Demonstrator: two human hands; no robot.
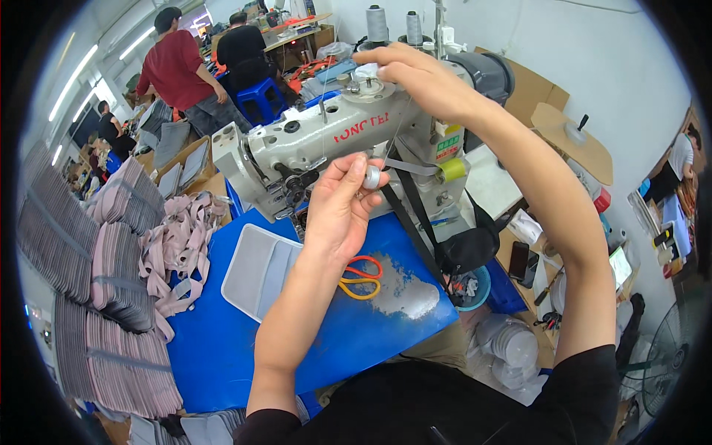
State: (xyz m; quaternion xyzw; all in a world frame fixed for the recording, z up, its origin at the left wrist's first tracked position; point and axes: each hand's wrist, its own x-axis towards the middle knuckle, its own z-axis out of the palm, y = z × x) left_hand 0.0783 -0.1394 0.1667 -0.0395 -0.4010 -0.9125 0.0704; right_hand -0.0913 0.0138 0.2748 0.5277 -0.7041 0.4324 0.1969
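My left hand (343,196), in front of the sewing machine (326,130), pinches a small silver bobbin (371,176) between thumb and fingers. My right hand (419,74) is raised over the top of the machine, its fingers stretched out near the round metal plate (368,90). Whether a thread runs between those fingers is too fine to see. Below my left forearm, a light grey pocketed fabric panel (256,271) lies on the blue table (348,348). Scissors (361,279) with orange and yellow handles rest beside it.
Stacks of grey-pink pieces (122,289) and loose pink strips (178,256) crowd the left side. Thread cones (377,24) stand behind the machine. A blue bin (475,289) of scraps and a phone (518,259) are at right. Other people (174,70) are farther back.
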